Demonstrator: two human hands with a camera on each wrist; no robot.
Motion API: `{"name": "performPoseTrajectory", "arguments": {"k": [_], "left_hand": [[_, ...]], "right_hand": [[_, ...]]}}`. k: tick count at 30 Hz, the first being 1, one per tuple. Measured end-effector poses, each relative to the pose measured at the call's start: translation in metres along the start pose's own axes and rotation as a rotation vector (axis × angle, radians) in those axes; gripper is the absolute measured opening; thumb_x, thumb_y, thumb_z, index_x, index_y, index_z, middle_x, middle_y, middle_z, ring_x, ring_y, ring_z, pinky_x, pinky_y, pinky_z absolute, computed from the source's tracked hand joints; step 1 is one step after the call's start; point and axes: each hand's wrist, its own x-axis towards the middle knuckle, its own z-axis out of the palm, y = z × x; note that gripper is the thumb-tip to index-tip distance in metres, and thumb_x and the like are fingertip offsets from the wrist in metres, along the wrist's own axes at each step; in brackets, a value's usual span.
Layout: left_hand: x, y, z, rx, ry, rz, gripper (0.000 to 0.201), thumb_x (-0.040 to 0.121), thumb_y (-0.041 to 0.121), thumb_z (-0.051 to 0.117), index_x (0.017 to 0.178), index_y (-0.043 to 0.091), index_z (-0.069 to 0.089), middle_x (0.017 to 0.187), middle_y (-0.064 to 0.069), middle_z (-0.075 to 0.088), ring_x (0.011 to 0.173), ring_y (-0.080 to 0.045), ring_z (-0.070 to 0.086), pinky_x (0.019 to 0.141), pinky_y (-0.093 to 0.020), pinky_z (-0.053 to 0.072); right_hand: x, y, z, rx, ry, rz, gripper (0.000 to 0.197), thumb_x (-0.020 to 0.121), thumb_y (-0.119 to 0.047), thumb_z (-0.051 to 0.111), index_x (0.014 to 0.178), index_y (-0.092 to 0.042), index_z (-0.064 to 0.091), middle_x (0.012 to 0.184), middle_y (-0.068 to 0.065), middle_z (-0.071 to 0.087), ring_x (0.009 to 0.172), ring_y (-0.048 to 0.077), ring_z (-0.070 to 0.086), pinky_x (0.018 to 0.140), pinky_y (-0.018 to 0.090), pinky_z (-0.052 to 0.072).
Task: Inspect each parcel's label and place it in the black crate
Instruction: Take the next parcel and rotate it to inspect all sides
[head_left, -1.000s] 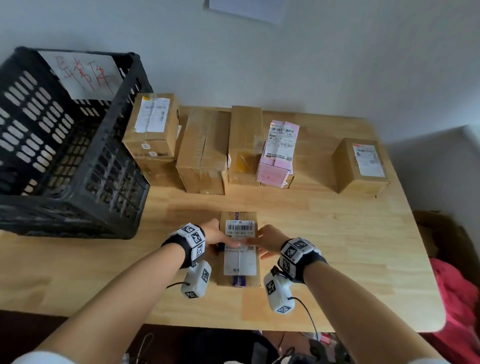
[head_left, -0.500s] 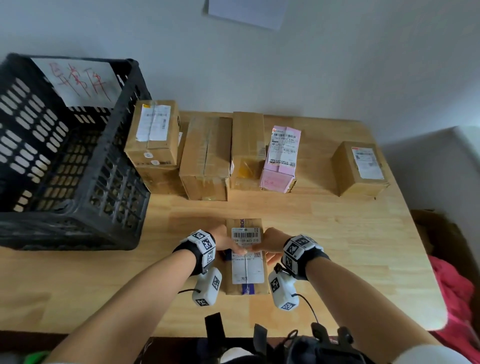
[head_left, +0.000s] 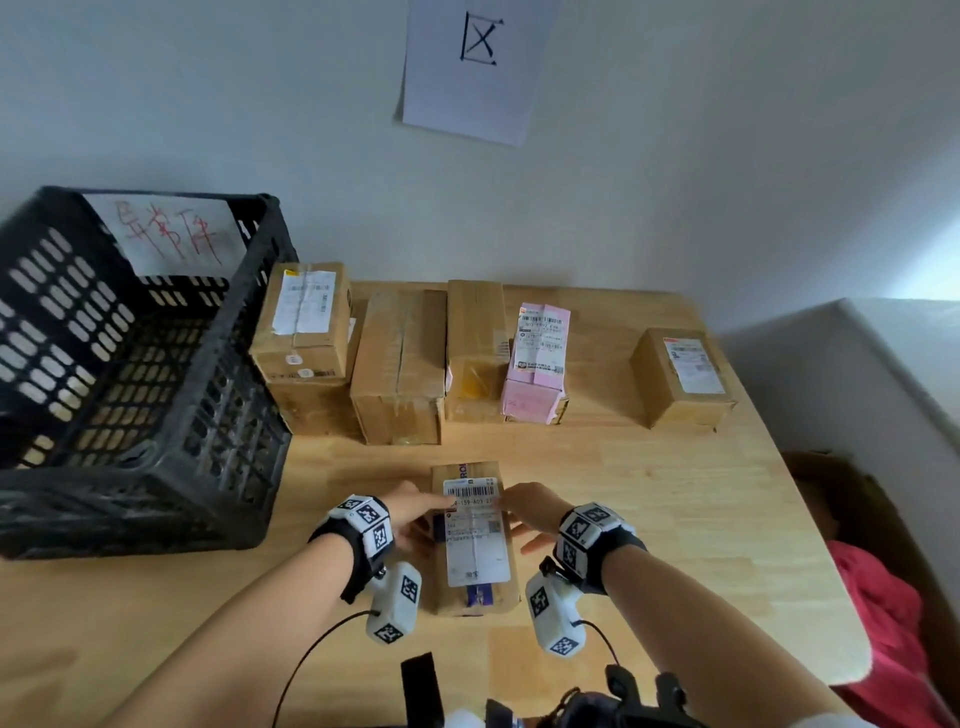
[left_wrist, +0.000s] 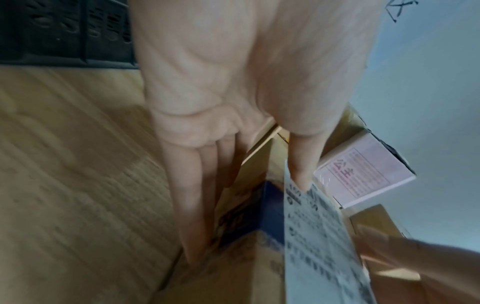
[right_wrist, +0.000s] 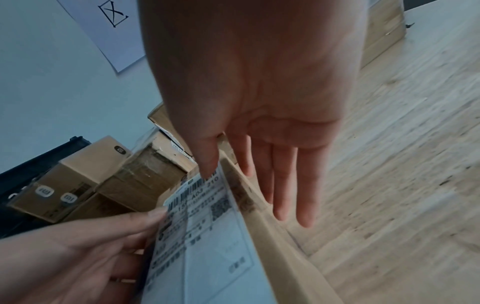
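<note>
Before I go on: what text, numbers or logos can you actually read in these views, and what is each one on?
"区": hand-drawn on the wall sheet.
"159-A03-210", partly covered by thumbs: white label on the front parcel.
"mi" logos: stacked left box.
Red handwriting on the black crate's paper: not legible.
Pink label and the other parcels' labels: too small or blurred.
</note>
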Motion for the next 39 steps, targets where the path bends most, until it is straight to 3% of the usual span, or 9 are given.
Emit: {"name": "performPoseTrajectory", "arguments": {"k": [3,7,10,13,18,23,31,35,39], "left_hand": [[-0.025,0.008,0.005,-0.038,0.015,0.009,0.063,0.078,0.037,0.075,0.123,0.001,0.051,0.119,-0.021,0.06,0.107,-0.038,0.06,0.085,-0.055,0.053],[-0.025,0.011,0.011,-0.121,0.001,0.031,0.045,0.092,0.025,0.059,0.126,-0.003,0.051,0.112,-0.018,0.061,0.095,-0.033,0.061,0.078,-0.049,0.054],[-0.015,0.009,0.008,-0.132,0.008,0.016,0.068,0.085,0.031,0.068,0.141,0.008,0.037,0.14,-0.015,0.046,0.125,-0.035,0.045,0.101,-0.055,0.041],[0.001,0.003,0.007,-0.165,-0.019,0.008,0.088,0.069,0.05,0.073,0.14,0.013,0.037,0.141,-0.013,0.045,0.128,-0.035,0.043,0.104,-0.053,0.037],[-0.008,0.008,0.014,-0.193,-0.005,0.01,0.062,0.09,0.035,0.061,0.137,0.004,0.036,0.142,-0.014,0.043,0.133,-0.031,0.036,0.112,-0.043,0.026],[-0.001,0.011,0.011,-0.213,0.004,0.01,0.056,0.092,0.028,0.059,0.136,0.003,0.035,0.144,-0.012,0.04,0.138,-0.028,0.029,0.114,-0.042,0.017],[-0.004,0.011,0.011,-0.229,0.002,0.028,0.049,0.091,0.027,0.06,0.128,0.0,0.042,0.129,-0.002,0.052,0.119,-0.018,0.041,0.102,-0.038,0.029],[-0.011,0.013,0.01,-0.219,-0.001,0.036,0.056,0.089,0.033,0.062,0.134,0.006,0.043,0.131,-0.01,0.055,0.114,-0.023,0.048,0.094,-0.039,0.04],[0.001,0.003,0.009,-0.192,0.015,0.04,0.069,0.082,0.045,0.066,0.137,0.009,0.041,0.135,-0.013,0.052,0.123,-0.031,0.047,0.103,-0.053,0.039]], "right_hand": [[-0.003,0.002,0.005,0.041,-0.029,0.032,0.039,0.1,-0.028,0.045,0.13,-0.005,0.048,0.13,0.014,0.058,0.104,0.024,0.062,0.079,0.038,0.057],[0.003,0.002,0.009,0.051,-0.027,0.023,0.042,0.097,-0.029,0.049,0.134,-0.008,0.046,0.129,0.013,0.058,0.113,0.029,0.06,0.089,0.044,0.054],[0.009,-0.004,0.008,0.094,-0.004,0.006,0.045,0.096,-0.025,0.053,0.137,-0.009,0.043,0.131,0.012,0.057,0.117,0.027,0.058,0.091,0.042,0.052],[0.011,-0.01,0.009,0.111,0.032,-0.028,0.044,0.098,-0.025,0.049,0.138,-0.006,0.04,0.133,0.012,0.055,0.12,0.025,0.055,0.091,0.034,0.048],[0.014,-0.006,0.009,0.092,0.008,-0.057,0.043,0.1,-0.032,0.044,0.137,-0.009,0.04,0.132,0.011,0.056,0.097,0.015,0.053,0.082,0.031,0.047],[0.02,-0.008,0.003,0.111,-0.041,-0.037,0.039,0.099,-0.028,0.046,0.134,-0.009,0.044,0.131,0.013,0.056,0.116,0.026,0.056,0.08,0.032,0.045],[0.03,-0.006,0.003,0.158,-0.087,0.017,0.045,0.098,-0.031,0.047,0.139,-0.015,0.034,0.135,0.012,0.053,0.124,0.03,0.051,0.077,0.032,0.045],[0.035,-0.003,0.005,0.13,-0.094,-0.013,0.048,0.097,-0.034,0.048,0.138,-0.012,0.035,0.131,0.011,0.057,0.119,0.028,0.056,0.095,0.042,0.048],[0.025,-0.004,0.005,0.068,-0.069,-0.023,0.047,0.099,-0.038,0.042,0.139,-0.014,0.034,0.133,0.011,0.055,0.119,0.028,0.055,0.075,0.033,0.048]]}}
